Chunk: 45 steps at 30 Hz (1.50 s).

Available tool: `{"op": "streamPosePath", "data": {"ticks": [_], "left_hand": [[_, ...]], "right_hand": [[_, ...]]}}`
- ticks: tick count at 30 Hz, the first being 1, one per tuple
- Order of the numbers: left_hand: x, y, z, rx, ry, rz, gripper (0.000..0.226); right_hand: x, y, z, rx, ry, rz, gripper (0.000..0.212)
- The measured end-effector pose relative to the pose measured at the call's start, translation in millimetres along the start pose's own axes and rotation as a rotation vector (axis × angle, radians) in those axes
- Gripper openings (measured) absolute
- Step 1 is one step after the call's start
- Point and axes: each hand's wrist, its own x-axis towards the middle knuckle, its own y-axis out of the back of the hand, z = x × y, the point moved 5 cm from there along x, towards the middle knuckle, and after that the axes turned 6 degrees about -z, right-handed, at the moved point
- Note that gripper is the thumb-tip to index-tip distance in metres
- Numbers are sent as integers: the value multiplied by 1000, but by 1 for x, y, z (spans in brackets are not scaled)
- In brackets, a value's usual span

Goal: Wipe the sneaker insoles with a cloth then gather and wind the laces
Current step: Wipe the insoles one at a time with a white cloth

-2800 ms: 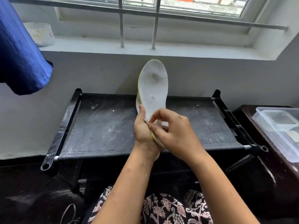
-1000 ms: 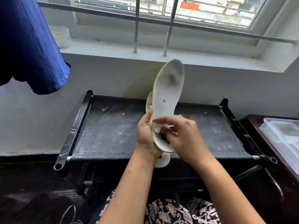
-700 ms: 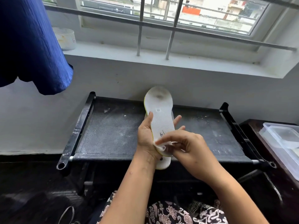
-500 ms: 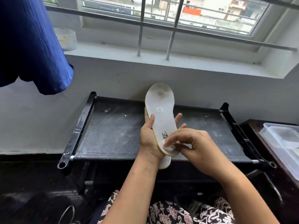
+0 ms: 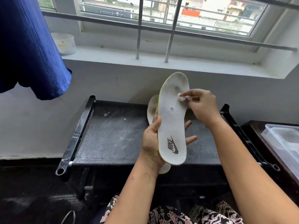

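Above my patterned lap (image 5: pixel 169 215), my left grip (image 5: pixel 151 143) clasps the front insole (image 5: pixel 173 123) and a rear insole (image 5: pixel 152 105) behind it, logo facing me, while my right grip (image 5: pixel 202 109) pinches a small white cloth (image 5: pixel 181 97) against its toe end. Beyond stands a black rack (image 5: pixel 116 135) with a dusty fabric top, and a dark table (image 5: pixel 257 131) at right carries a clear box (image 5: pixel 281 139). Farther back, a pale wall rises to a sill (image 5: pixel 161 62) bearing a white tub (image 5: pixel 64 44) under a barred window (image 5: pixel 139 29), with blue fabric (image 5: pixel 29 46) hanging at left.

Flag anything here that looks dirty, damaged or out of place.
The front insole has a grey smudge near its toe, where the right hand pinches a small cloth wad. The black rack shelf is dusted with white specks. Nothing looks spilled or broken.
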Motion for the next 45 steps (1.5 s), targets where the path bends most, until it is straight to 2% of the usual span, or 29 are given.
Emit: {"op": "streamPosePath", "data": {"ticks": [2,6,9,14,17,20,25,29,31,33,35,37,39,40,43,45], "left_hand": [[-1,2,2,39,0,-3,52],[0,2,9,104,-13,54,66],[0,-2,15,34,-40,84,41],[-4,-2,14,2,-32,45,39],[-4,-7,16,-24,-46,51,34],[-3,-5,15,-19,-67,42,37],[-2,-8,8,-72,-30,65,41],[-2,-5,15,5,-79,94,36],[-3,-1,21,40,-105,118,30],[-4,4,22,44,-96,157,36],[-4,5,21,47,-79,178,32],[-4,4,19,88,-45,173,38],[-4,6,15,114,-3,202,61],[-5,6,13,119,17,216,65],[-6,-5,12,89,38,202,41],[-3,-9,13,106,-3,185,40]], "right_hand": [[-4,-3,5,132,-28,3,14],[-25,-11,4,190,-16,-31,22],[-44,-23,-7,210,38,-112,28],[-65,-40,-30,28,208,-254,37],[-60,-38,-34,-79,246,-203,33],[-39,-30,-25,-187,239,-67,30],[-11,-9,-11,-228,107,79,22],[-31,-31,-30,-199,229,-8,13],[-45,-50,-38,-188,308,-109,18],[-48,-56,-43,-186,358,-133,23],[-38,-50,-45,-211,372,-80,23],[-18,-40,-43,-261,360,8,23],[4,-29,-36,-303,303,76,23],[12,-23,-32,-314,260,94,23],[24,-14,-25,-329,192,115,24],[18,-18,-29,-323,210,107,24]]}}
